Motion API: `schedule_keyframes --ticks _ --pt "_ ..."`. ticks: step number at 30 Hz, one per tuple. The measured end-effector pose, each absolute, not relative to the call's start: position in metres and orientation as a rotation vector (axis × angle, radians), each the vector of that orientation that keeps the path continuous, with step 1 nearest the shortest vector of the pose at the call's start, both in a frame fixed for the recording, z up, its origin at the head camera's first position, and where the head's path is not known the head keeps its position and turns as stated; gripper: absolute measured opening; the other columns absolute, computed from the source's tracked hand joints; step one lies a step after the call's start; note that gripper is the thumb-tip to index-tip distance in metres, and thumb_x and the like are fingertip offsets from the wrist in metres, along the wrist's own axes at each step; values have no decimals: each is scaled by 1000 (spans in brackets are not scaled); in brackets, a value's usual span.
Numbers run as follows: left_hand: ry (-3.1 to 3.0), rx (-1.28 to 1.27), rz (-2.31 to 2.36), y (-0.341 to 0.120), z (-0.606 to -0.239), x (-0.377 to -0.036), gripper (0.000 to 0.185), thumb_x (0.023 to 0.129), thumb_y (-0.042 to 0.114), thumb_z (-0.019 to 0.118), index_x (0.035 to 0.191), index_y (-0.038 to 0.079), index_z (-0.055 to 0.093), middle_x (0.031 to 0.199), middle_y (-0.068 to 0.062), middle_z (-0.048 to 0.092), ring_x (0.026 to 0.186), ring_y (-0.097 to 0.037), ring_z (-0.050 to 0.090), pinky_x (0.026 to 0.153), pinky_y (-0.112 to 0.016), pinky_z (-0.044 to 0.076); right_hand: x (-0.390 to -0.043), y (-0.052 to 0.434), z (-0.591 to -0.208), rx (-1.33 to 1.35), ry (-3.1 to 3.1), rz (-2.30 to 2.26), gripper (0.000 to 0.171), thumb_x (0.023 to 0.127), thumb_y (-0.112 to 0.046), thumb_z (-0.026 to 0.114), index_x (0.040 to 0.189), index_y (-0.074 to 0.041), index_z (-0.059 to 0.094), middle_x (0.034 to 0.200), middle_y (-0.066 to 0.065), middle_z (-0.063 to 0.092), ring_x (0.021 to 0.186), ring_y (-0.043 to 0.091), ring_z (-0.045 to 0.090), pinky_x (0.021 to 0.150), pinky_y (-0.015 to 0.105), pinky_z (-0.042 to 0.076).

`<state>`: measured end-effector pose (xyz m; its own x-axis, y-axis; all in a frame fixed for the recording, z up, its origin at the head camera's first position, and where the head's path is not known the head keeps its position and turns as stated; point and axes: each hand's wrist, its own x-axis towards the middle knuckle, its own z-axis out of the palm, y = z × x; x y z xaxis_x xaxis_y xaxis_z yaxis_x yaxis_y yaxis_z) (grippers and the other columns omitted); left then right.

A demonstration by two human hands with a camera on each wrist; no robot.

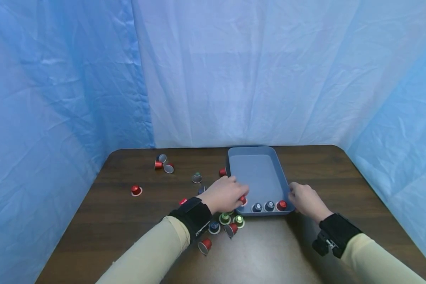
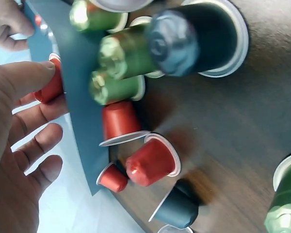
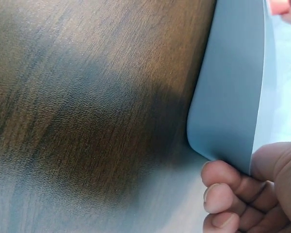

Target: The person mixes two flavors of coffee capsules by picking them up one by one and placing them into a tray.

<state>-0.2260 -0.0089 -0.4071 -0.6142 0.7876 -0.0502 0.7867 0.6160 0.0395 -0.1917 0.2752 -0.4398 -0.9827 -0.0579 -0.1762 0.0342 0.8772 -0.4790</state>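
My left hand [image 1: 226,194] pinches a red coffee capsule [image 2: 51,81] between thumb and fingers, over the near left corner of a blue-grey tray [image 1: 259,169]. Along the tray's near wall stand a dark blue capsule [image 1: 257,207], another dark blue capsule [image 1: 269,206] and a red capsule [image 1: 281,205]. At the tray's right side, close to the near corner, my right hand [image 1: 307,200] grips the rim. The right wrist view has its thumb on the inner side of the wall and curled fingers outside.
Several loose capsules crowd the tray's left front, among them a green one [image 1: 239,221] and a tipped red one [image 1: 204,246]. Farther left lie a lone red capsule [image 1: 136,190] and a small group with a red capsule [image 1: 158,165]. Blue curtains [image 1: 234,79] surround the wooden table [image 1: 103,221].
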Motion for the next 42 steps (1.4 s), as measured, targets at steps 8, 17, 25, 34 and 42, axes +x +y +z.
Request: schedule_keyframes --ticks 8,17,25,34,42 --pt "2735 1409 -56 -6 -416 -224 22 95 34 74 114 24 68 97 13 71 88 -12 50 76 -24 40 -192 275 -440 -12 2860 -733 38 99 -7 61 132 12 54 114 30 67 72 17 68 70 39 62" --pt "2643 1410 -13 0 -413 -224 27 91 33 79 116 26 73 94 14 72 92 -11 50 82 -28 36 -192 274 -440 -5 2858 -734 38 100 -8 62 132 11 55 113 29 68 71 16 68 71 38 62" --pt "2570 1392 -40 0 -412 -224 15 97 30 72 111 27 74 87 16 69 92 -11 50 88 -35 35 -192 273 -439 -1 2862 -732 37 99 -8 62 131 11 55 112 28 68 71 16 67 69 37 62" --pt "2566 1399 -33 -7 -412 -222 28 101 28 66 128 28 71 95 15 71 94 -11 50 87 -36 35 -192 274 -437 -12 2864 -736 36 99 -8 63 131 10 56 113 26 68 71 16 66 70 37 62" --pt "2691 1469 43 -34 -397 -208 33 98 30 70 130 24 69 121 9 72 110 -14 57 92 -30 46 -192 273 -438 -11 2869 -721 36 98 -7 63 129 10 57 111 27 68 71 16 67 70 37 62"
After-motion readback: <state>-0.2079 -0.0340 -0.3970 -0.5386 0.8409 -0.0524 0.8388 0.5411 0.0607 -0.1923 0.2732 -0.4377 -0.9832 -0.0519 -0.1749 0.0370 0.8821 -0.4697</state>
